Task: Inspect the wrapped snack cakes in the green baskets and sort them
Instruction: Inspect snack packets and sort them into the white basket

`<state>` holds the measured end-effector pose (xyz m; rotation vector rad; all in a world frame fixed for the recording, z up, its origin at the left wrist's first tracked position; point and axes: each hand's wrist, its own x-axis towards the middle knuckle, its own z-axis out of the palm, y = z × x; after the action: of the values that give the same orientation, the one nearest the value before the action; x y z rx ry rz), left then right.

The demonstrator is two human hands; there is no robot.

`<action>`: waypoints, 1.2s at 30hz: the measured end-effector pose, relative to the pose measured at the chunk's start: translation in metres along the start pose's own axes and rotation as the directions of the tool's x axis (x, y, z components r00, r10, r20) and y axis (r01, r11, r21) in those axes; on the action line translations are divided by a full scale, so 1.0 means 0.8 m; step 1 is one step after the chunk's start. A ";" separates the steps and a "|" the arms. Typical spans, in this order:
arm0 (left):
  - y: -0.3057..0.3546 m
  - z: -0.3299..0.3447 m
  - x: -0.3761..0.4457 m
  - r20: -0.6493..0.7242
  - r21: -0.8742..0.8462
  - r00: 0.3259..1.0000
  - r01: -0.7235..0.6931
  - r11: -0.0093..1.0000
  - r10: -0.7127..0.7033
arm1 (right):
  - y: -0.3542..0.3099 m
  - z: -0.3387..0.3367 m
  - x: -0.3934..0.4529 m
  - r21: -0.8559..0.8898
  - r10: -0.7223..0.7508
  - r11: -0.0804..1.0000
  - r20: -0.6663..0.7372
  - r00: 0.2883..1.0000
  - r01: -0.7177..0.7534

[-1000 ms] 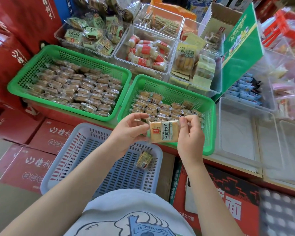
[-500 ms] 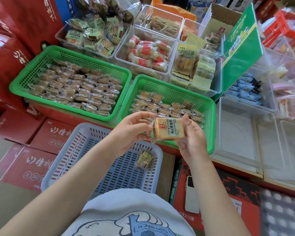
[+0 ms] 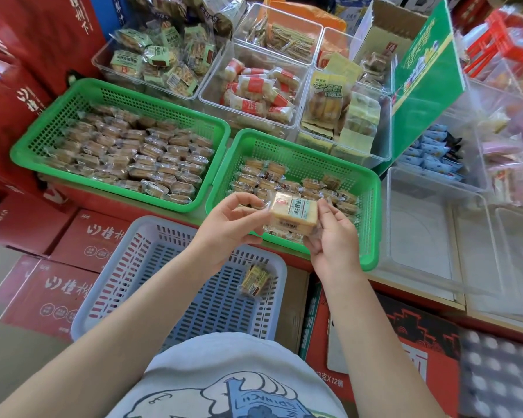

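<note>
Both hands pinch one square clear-wrapped pale snack cake [image 3: 294, 213]: left hand [image 3: 230, 224] at its 9 o'clock end, right hand [image 3: 332, 236] at 3. Long axis left-right, over right green plastic basket [image 3: 372, 206]; grey slotted basket [image 3: 175, 285] at 7 o'clock, left hand nearer.

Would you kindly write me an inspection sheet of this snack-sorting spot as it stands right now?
Surface: red cartons carry the baskets.
Job's things: left green basket nearly full; right green basket partly filled; held cake above it; lilac basket holds one wrapped cake.
Clutter: clear bins of other snacks; empty clear bins.
Hands: left hand and right hand pinch the held cake's ends.
Cables: nothing seen.
Surroundings: green sign board.
</note>
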<state>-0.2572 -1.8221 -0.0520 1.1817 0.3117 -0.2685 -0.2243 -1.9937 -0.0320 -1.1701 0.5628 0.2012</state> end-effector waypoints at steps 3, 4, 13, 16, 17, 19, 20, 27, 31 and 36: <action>-0.002 0.002 -0.002 -0.023 0.236 0.995 -0.091 0.968 0.099 | 0.003 -0.001 0.012 -0.027 -0.002 1.000 -0.061 0.998 0.000; -0.004 0.003 -0.001 -0.060 0.317 0.987 -0.124 0.940 0.150 | 0.005 -0.001 0.015 -0.045 0.001 0.999 -0.065 0.998 -0.004; -0.013 -0.007 0.015 -0.173 0.363 0.969 -0.104 0.926 0.177 | 0.019 0.000 0.035 -0.012 0.060 0.998 -0.067 0.996 -0.061; -0.013 -0.012 0.023 -0.214 0.256 0.970 -0.055 0.965 0.112 | 0.018 0.002 0.038 -0.076 -0.042 0.996 0.031 0.999 0.044; -0.013 -0.014 0.026 -0.217 0.218 0.972 -0.042 0.975 0.090 | 0.017 0.003 0.039 -0.131 -0.076 0.988 0.082 0.994 0.086; -0.013 -0.019 0.034 -0.206 0.179 0.977 -0.021 0.984 0.058 | 0.017 0.005 0.040 -0.274 -0.122 0.947 0.185 0.975 0.170; -0.014 -0.021 0.038 -0.201 0.169 0.978 -0.011 0.986 0.045 | 0.019 0.007 0.042 -0.354 -0.149 0.910 0.203 0.968 0.214; -0.017 -0.043 0.069 -0.076 0.157 0.995 0.077 0.985 -0.066 | 0.038 0.006 0.081 -0.583 -0.121 0.789 0.160 0.980 0.193; -0.023 -0.057 0.091 -0.062 0.149 0.991 0.128 0.981 -0.120 | 0.043 0.006 0.104 -0.625 -0.099 0.766 0.120 0.988 0.152; -0.045 -0.067 0.125 -0.265 0.366 0.963 0.152 0.918 -0.054 | 0.054 0.010 0.137 -0.814 -0.148 0.520 0.211 0.966 0.257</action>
<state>-0.1834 -1.7895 -0.1391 1.5959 0.5631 -0.2814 -0.1477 -1.9840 -0.1216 -2.1574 0.1834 0.3575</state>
